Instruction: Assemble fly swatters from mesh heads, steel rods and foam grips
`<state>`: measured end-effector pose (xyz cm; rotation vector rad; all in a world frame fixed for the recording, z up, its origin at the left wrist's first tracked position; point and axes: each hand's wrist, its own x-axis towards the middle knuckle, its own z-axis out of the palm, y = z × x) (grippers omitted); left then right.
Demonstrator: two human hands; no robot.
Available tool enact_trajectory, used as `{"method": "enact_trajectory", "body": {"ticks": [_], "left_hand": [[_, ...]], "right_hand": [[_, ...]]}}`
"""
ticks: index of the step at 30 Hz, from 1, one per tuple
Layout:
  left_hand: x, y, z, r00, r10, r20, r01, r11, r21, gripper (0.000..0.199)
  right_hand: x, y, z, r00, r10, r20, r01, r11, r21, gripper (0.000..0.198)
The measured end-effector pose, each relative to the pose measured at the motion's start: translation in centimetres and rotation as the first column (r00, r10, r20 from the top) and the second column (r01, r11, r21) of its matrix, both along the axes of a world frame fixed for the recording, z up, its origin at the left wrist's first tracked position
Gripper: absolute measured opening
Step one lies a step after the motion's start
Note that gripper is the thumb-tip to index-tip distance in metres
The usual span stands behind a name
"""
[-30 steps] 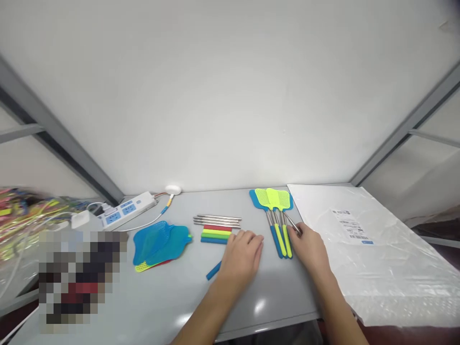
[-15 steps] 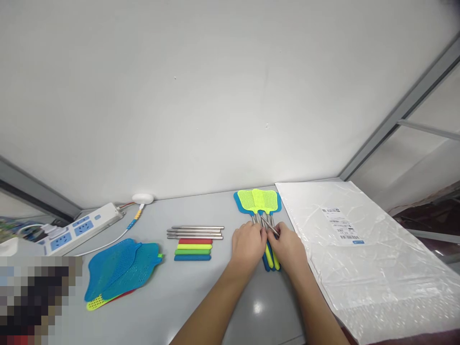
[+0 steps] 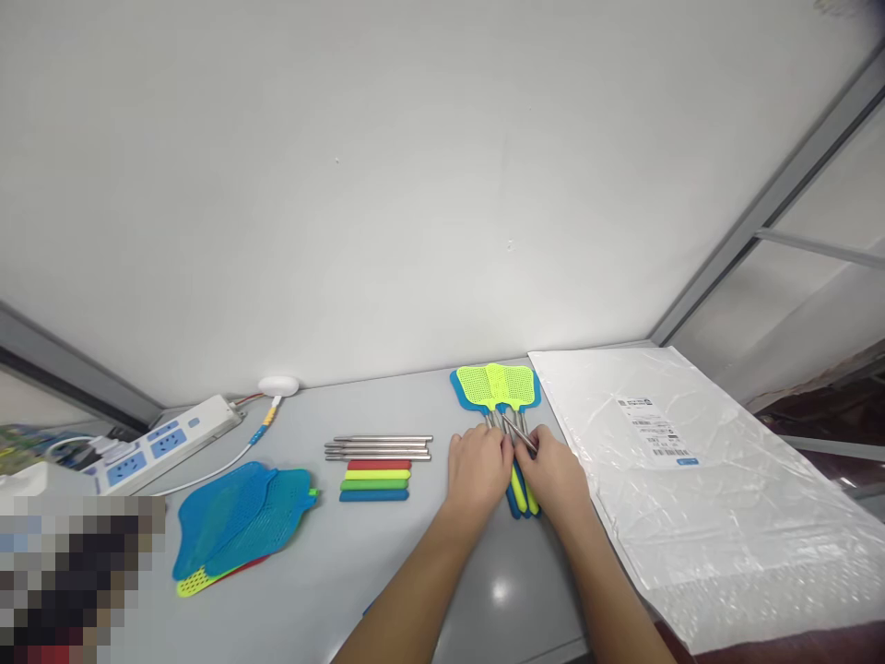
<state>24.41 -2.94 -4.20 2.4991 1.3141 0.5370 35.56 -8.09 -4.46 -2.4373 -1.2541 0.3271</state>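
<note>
Several fly swatters lie in an overlapping pile, their yellow mesh heads (image 3: 508,383) over blue ones, with metal shafts and blue and yellow handles (image 3: 518,489) toward me. Over the shafts, my right hand (image 3: 559,475) is closed on a slanting metal rod (image 3: 520,432). My left hand (image 3: 478,468) is closed right beside it, thumbs nearly touching; what its fingers hold is hidden. To the left lie several loose metal rods (image 3: 379,444), above a row of red, yellow, green and blue handles (image 3: 375,474). Loose blue swatter heads (image 3: 241,521) overlap farther left.
A white bubble mailer (image 3: 691,516) with a label covers the table's right side. A power strip (image 3: 166,438) and a white cable (image 3: 214,475) run along the left. The white wall (image 3: 415,203) stands behind the grey table (image 3: 304,609).
Both hands stay at nearly the same spot over the swatter pile, still closed. The view has shifted slightly, and a dark blue edge now shows beside my left forearm.
</note>
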Motion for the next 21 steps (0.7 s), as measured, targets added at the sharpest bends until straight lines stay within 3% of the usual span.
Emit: {"method": "enact_trajectory", "body": {"ticks": [4,8,12,16,19,21], "left_hand": [[-2.1,0.3,2.2,0.998,-0.01,0.064,0.009,1.0,0.016,0.036],[-7.8,-0.9,3.7,0.99,-0.041,0.135,0.04,0.999,0.005,0.036],[-13.7,-5.3,2.3,0.986,-0.029,0.165,0.032,0.999,-0.015,0.024],[-15.9,-9.4,-0.1,0.994,-0.029,0.107,0.038,0.995,-0.089,0.023],[-15.8,-10.1,-0.7,0.964,0.1,0.246,-0.04,0.97,-0.239,0.023],[-15.6,-9.7,-0.4,0.819,0.313,0.481,-0.09,0.898,-0.43,0.024]], "right_hand": [[-0.4,-0.8,0.8,1.0,-0.021,0.007,0.021,0.999,0.038,0.036],[-1.1,-2.1,1.5,1.0,-0.012,0.02,0.009,0.989,0.147,0.033],[-2.8,-3.6,1.5,1.0,0.025,-0.001,-0.024,0.95,0.312,0.032],[-5.2,-5.2,1.1,0.995,0.096,-0.003,-0.085,0.899,0.43,0.033],[-6.8,-6.5,1.4,0.975,0.217,-0.038,-0.173,0.86,0.48,0.031],[-7.8,-7.2,1.9,0.946,0.293,-0.14,-0.181,0.834,0.521,0.031]]}}
